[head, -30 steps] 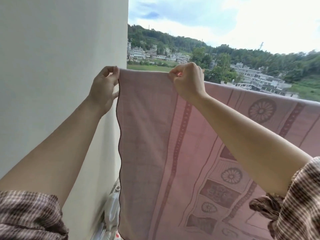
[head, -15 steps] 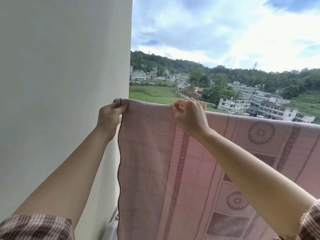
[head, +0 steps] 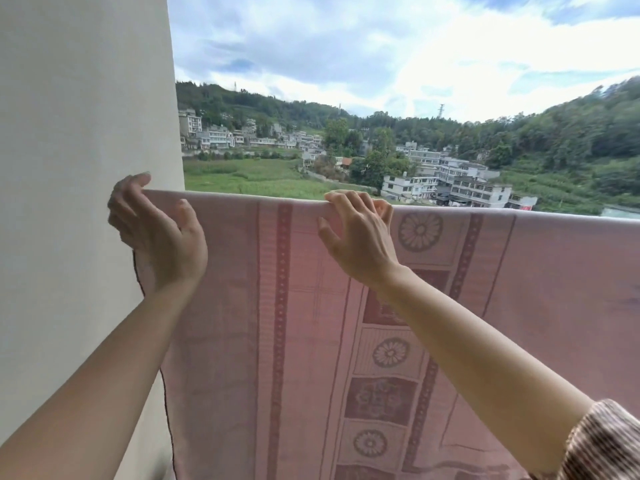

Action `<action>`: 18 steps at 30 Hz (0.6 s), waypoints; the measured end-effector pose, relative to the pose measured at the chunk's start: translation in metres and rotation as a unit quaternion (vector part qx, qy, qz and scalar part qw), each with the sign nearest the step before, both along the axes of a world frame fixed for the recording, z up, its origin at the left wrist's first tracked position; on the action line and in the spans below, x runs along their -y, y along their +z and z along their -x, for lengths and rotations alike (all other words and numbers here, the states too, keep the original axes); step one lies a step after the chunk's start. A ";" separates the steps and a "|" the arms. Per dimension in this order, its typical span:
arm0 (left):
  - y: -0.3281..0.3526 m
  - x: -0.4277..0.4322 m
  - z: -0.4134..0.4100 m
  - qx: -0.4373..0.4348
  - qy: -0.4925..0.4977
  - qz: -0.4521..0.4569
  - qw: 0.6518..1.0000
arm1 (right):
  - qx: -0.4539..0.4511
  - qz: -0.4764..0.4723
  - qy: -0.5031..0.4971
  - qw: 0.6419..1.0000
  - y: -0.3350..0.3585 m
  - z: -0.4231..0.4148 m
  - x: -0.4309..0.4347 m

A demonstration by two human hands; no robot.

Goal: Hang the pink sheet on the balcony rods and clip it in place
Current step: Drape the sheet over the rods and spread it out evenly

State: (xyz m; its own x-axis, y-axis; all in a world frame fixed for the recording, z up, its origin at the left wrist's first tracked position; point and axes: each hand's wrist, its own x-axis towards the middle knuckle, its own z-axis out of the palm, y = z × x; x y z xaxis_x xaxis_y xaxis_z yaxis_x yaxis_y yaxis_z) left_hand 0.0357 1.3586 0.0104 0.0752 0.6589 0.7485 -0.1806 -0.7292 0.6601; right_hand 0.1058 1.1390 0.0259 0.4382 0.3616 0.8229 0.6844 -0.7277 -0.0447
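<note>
Single head-worn view, wide-angle. It looks forward and about level, out over the top edge of the pink sheet [head: 277, 306] toward far-off buildings [head: 460, 188] and wooded hills [head: 571, 133], with sky filling the upper part. Foreground is close: the left hand [head: 156, 233] and right hand [head: 360, 237] sit mid-frame, and the forearms enter from the two lower corners. A checked sleeve [head: 606, 445] is cut off bottom right. A pale wall [head: 79, 133] fills the left side, very near the lens.
</note>
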 end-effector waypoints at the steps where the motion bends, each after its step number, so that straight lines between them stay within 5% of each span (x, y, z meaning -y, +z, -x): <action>1: -0.001 0.018 -0.002 -0.010 -0.022 -0.065 0.998 | -0.003 -0.004 -0.013 1.000 -0.001 -0.002 0.015; 8: -0.021 0.173 -0.032 -0.104 -0.226 -0.305 0.919 | -0.014 -0.055 -0.088 0.994 -0.028 -0.001 0.149; 18: -0.071 0.455 -0.077 -0.265 -0.367 -0.375 0.809 | -0.180 -0.087 -0.278 0.940 -0.098 0.026 0.433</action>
